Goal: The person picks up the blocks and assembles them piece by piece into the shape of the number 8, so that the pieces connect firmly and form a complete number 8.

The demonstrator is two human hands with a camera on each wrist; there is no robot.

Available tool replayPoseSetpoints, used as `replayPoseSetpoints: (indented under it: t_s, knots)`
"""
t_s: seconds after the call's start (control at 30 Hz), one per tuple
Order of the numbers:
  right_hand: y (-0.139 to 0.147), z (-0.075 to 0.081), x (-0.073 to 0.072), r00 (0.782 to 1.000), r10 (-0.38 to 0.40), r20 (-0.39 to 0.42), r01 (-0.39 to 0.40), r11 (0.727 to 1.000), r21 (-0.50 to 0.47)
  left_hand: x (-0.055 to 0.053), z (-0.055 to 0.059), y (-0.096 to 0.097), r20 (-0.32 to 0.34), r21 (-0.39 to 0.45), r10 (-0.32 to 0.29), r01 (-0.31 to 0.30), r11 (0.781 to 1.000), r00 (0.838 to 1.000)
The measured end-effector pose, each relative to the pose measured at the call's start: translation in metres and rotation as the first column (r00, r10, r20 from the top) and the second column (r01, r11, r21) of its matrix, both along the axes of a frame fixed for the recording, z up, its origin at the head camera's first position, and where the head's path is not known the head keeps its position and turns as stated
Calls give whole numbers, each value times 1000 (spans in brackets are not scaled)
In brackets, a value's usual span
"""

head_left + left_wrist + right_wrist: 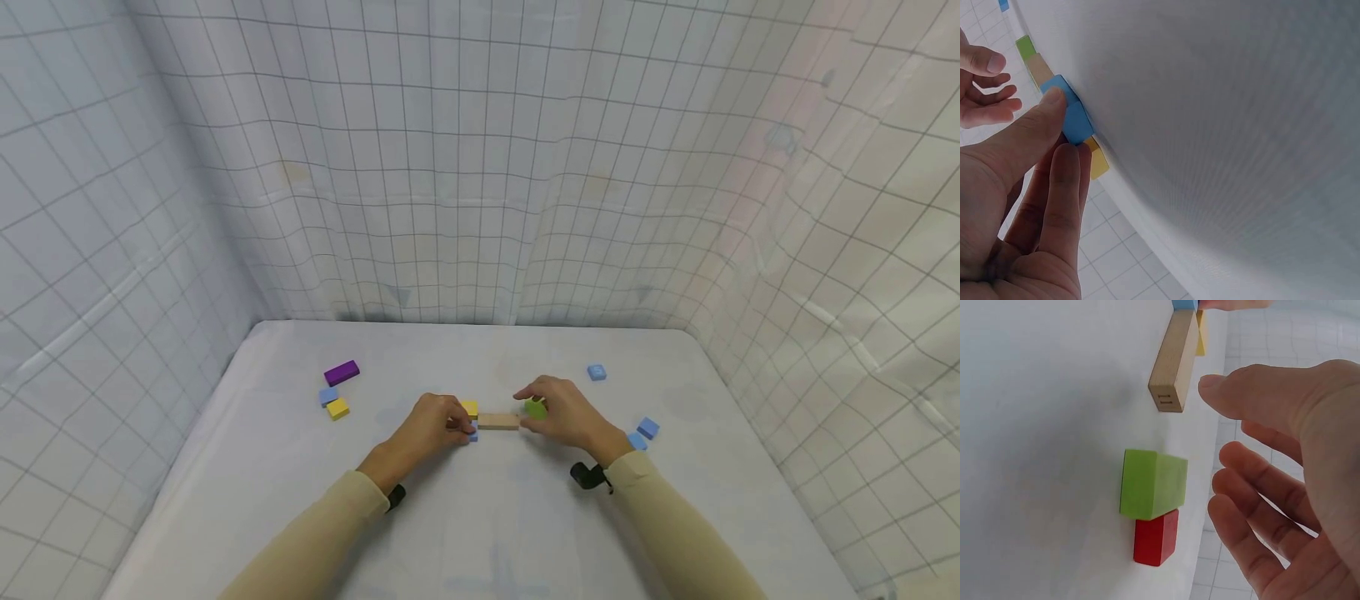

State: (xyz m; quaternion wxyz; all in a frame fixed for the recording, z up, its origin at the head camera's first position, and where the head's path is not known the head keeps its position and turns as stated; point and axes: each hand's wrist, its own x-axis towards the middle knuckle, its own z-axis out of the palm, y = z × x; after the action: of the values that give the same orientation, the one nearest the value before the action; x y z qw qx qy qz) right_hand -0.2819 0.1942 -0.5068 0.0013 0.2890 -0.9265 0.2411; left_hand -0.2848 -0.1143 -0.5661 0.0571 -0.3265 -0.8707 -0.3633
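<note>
My left hand (435, 421) pinches a blue block (1077, 122) between thumb and fingertips, low at the white table. Beside that block, at the left end of a plain wooden block (498, 422), lies a yellow block (470, 408). My right hand (566, 412) hovers with thumb and fingers spread and nothing between them. Its thumb is near the wooden block's right end, which carries dark marks in the right wrist view. A green block (1141, 484) sits a short gap away from that end, and a red block (1157, 539) stands right by the green one, hidden from the head view.
Toward the back left lie a purple block (342, 373), a blue block (327, 396) and a yellow block (338, 408). A light blue block (596, 372) is at the back right. Two more blue blocks (648, 428) lie beyond my right wrist. Gridded white curtains (480, 167) enclose the table.
</note>
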Motion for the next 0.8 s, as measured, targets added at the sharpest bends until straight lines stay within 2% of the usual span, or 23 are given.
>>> replayPoseSetpoints:
  t_s: [0.13,0.23,0.27,0.33,0.43,0.53,0.57,0.63,0.8]
  knots:
    - [7,-2,1,999,-39,-11,39,999,16,2,4,1,8,3,-2,2,1000,1000]
    - [12,-4,1,997,-74,-11,74,997,13,-10,-15,-2,38,6,13,-13,1000,999]
    - [14,-6,1,997,-82,-12,83,997,10,-10,-16,-1,70,3,27,-27,1000,997]
    - [18,-8,-1,996,-93,-10,93,996,-1,-17,-25,-2,89,-5,34,-34,999,995]
    - [23,-10,-3,993,-115,0,115,993,-6,-11,-15,-2,72,-13,24,-23,1000,997]
    - [27,-11,-3,990,-139,22,139,990,-8,-4,-8,-1,10,-4,5,-5,1000,1000]
    - [29,-11,-4,989,-144,26,145,989,-7,-3,-5,-1,19,4,7,-7,1000,1000]
    - [32,-12,-4,988,-152,33,152,988,-9,-6,-12,-1,28,10,11,-11,1000,1000]
    - [40,-16,-6,991,-135,20,136,990,-30,-12,-22,-2,32,-34,26,-25,999,999]
